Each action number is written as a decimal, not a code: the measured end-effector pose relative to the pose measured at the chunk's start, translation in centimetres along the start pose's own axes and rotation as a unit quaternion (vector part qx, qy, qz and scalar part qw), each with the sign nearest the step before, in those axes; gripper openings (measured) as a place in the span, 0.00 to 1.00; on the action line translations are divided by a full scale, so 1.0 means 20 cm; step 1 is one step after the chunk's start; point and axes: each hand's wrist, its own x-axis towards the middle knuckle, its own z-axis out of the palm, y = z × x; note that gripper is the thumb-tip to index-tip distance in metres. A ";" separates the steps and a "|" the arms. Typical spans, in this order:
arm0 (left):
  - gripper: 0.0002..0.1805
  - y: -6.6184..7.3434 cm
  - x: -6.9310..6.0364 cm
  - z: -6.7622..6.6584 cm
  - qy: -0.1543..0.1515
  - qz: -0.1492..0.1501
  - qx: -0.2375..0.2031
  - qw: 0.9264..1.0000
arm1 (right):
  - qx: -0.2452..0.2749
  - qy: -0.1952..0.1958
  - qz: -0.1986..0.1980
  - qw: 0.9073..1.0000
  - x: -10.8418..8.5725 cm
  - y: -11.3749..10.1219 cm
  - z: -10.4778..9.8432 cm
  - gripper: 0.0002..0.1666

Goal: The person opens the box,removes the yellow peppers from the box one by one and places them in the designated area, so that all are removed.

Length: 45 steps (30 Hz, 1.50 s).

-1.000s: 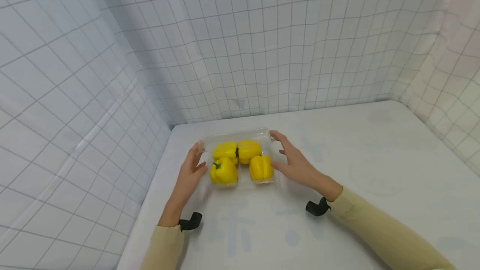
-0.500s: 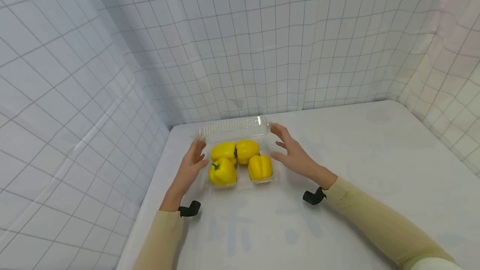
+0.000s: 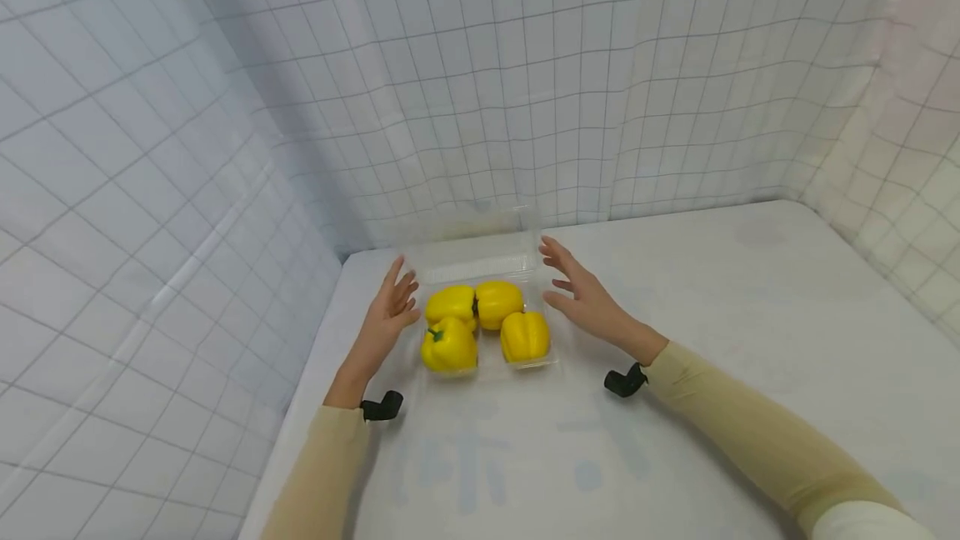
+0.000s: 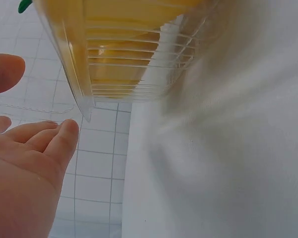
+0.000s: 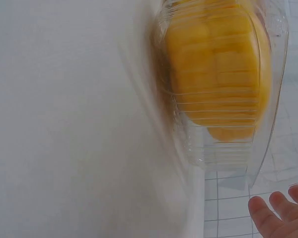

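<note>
While the clear plastic clamshell [image 3: 489, 363] sits on the white tabletop [image 3: 735, 315] w/ lid [image 3: 476, 253] raised at back, L hand [image 3: 385, 319] & R hand [image 3: 592, 302] flank it, fingers loosely extended, no grip; can't tell if either touches lid. 4 yellow bell peppers [image 3: 498, 304] inside: 2 rear, 2 front, front-L one w/ green stem [image 3: 434, 332] showing.

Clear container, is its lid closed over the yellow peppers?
No, the lid stands open behind the four yellow peppers, leaving them uncovered.
</note>
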 end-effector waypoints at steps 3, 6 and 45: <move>0.46 0.00 0.02 -0.01 -0.003 0.000 -0.003 1.000 | -0.002 0.003 -0.001 1.000 0.03 0.10 0.01 0.49; 0.46 0.00 0.04 -0.03 -0.009 -0.006 0.001 1.000 | -0.008 0.004 -0.004 1.000 0.05 0.16 0.02 0.50; 0.35 -0.16 0.21 -0.06 -0.035 -0.118 0.070 0.990 | -0.077 -0.071 0.100 0.990 0.15 0.36 -0.02 0.41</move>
